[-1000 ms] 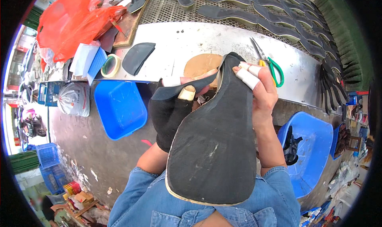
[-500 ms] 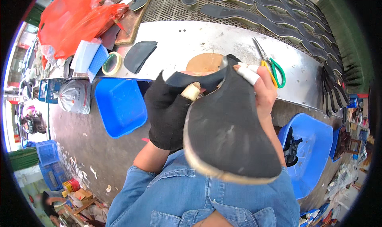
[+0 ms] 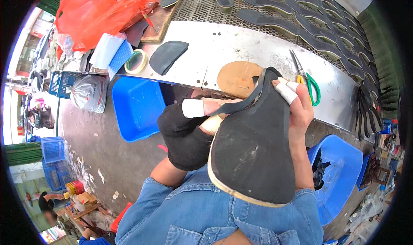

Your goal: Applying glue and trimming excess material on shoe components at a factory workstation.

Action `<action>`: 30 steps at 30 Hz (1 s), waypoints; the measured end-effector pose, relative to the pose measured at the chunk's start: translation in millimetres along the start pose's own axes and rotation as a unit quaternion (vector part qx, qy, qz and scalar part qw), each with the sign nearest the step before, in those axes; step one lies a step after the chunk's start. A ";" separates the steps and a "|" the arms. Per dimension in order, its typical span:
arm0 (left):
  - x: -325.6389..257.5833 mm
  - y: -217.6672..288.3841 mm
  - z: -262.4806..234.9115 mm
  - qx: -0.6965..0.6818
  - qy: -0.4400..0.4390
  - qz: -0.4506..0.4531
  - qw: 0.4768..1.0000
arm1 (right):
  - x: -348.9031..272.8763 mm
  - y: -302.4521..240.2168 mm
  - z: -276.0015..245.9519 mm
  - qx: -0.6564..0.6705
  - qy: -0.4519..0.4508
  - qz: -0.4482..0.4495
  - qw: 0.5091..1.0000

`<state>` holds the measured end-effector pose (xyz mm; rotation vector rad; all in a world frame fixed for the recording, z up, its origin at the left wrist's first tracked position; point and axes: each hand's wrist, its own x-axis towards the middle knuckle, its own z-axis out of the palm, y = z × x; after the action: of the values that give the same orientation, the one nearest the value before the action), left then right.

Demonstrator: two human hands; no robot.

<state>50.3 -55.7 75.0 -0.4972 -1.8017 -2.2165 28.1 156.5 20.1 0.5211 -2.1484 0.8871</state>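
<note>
While the right hand [image 3: 300, 110] pinches the sole [image 3: 254, 157] up top, the left hand [image 3: 185, 137] pinches the strip [image 3: 248, 102], scissors [image 3: 303, 73] nearby!

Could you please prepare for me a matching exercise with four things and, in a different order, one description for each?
Things:
1. left hand
2. black sole-shaped piece
3. scissors
4. roll of tape

Descriptions:
A. with green and yellow handles, on the metal bench
B. cream, ring-shaped, next to a blue sheet
C. in a black glove, with a white wrap on one finger
D. gripped near its upper end by the right hand

Right pairs: 1-C, 2-D, 3-A, 4-B.
</note>
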 end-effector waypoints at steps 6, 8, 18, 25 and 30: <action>-4.4 -14.1 -1.1 -0.015 -0.043 0.024 0.999 | -0.7 -0.2 -0.5 0.020 0.003 -0.005 1.000; -6.3 -15.0 -4.0 -0.039 -0.042 0.032 0.998 | 2.1 -2.1 -0.7 0.021 -0.005 -0.015 1.000; -3.6 -18.4 0.1 0.044 -0.079 -0.024 0.996 | 13.4 -10.2 -3.3 -0.010 -0.006 -0.037 0.999; 1.4 -10.8 16.2 -0.085 0.010 -0.225 0.970 | 6.4 5.1 3.4 -0.020 -0.069 -0.021 0.997; -10.7 -33.5 -14.4 -0.158 -0.072 -0.086 0.981 | 5.6 7.2 3.0 0.012 -0.073 0.002 0.997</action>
<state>45.4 -63.0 38.1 -0.5972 -1.6155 -2.6708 18.8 158.8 19.8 0.6107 -2.2723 0.9026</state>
